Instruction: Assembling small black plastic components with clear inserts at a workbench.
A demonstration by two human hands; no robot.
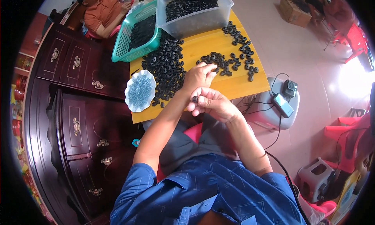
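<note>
My left hand (200,74) reaches over the yellow table (195,43), its thumb and index finger apart. Its fingertips are beside a loose group of small black ring-like parts (223,63); I see none clearly gripped. Closer to me, my right hand (215,104) is closed, pinching one small dark part (195,99) between thumb and fingers. The right hand sits just below the left wrist, which partly overlaps it. Left of both hands lies a dense heap of black parts (166,69). A white scalloped dish (129,102) beside it holds many small, thin, pale bluish pieces.
At the table's far side stand a green perforated basket (119,49) and a clear plastic bin (191,28), both with black parts. Dark wooden drawers (84,96) flank the left. A grey stool (269,117) with cabled devices is at the right. Another person (102,12) sits far left.
</note>
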